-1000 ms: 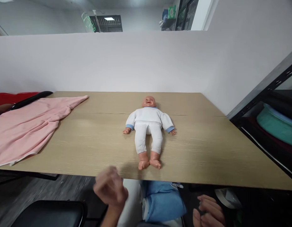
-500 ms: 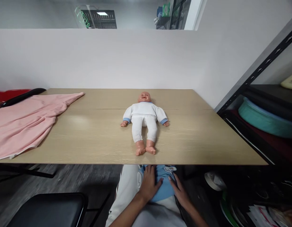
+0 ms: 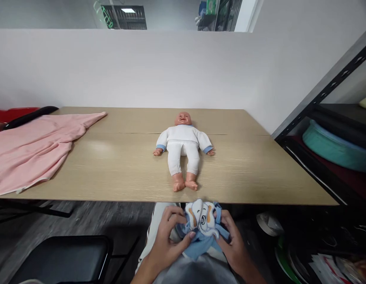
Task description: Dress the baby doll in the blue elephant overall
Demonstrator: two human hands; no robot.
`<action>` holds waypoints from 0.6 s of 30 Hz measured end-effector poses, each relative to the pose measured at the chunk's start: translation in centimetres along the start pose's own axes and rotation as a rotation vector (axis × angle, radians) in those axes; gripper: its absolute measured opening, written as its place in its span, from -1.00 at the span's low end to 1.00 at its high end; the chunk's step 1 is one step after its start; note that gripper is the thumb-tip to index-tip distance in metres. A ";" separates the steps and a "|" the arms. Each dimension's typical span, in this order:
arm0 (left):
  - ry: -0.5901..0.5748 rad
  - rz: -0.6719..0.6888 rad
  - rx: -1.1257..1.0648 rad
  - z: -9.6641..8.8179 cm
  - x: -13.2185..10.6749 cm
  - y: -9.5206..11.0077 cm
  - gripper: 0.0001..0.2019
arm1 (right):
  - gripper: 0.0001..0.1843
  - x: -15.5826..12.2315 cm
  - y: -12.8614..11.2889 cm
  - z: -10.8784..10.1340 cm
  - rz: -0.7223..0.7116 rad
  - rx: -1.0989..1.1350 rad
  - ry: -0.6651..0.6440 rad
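Observation:
A small blue cloth garment (image 3: 202, 227) with a white and orange cartoon face is bunched up over my lap, just below the table's front edge. On its left side my left hand (image 3: 171, 232) grips the fabric between thumb and fingers. My right hand (image 3: 231, 244) pinches the opposite side, thumb in front. The garment's exact kind is hard to tell while it is crumpled. Beyond it, on the table (image 3: 126, 169), a baby doll (image 3: 183, 146) lies on its back in a white top with blue cuffs and white trousers, bare feet towards me.
A pink cloth garment (image 3: 49, 146) is spread on the table's left, beside a red and black object (image 3: 25, 116). A black chair (image 3: 64, 256) stands at lower left. To the right is a shelf rack (image 3: 325, 96) holding a teal item (image 3: 336, 146). A white wall (image 3: 156, 71) rises behind.
The blue garment has come up from lying flat on my lap and is now bunched, its printed face showing. Both hands have gone from resting on it to gripping its sides. The view shifted slightly.

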State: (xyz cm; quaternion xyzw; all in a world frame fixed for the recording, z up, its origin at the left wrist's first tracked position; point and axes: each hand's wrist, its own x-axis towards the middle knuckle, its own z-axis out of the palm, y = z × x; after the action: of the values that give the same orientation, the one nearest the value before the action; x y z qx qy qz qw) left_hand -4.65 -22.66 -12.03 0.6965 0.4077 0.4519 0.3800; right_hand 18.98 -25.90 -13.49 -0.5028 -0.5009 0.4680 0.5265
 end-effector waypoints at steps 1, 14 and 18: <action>0.039 0.070 -0.035 -0.7 0.5 0.6 -0.70 | -0.67 0.3 -1.4 0.2 -0.005 0.033 -0.024; -0.315 0.301 -0.130 -10.0 16.1 7.7 -0.74 | -0.59 13.9 -13.2 -0.9 -0.382 -0.052 -0.317; -0.395 0.384 -0.063 -11.5 20.1 9.7 -0.78 | -0.29 19.1 -15.7 -4.0 -0.591 -0.090 -0.196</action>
State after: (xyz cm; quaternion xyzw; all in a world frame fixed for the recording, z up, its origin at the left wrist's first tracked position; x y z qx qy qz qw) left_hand -8.08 -6.16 6.65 0.8236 0.1720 0.3835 0.3809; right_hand 23.98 -8.04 3.26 -0.3107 -0.6939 0.3182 0.5664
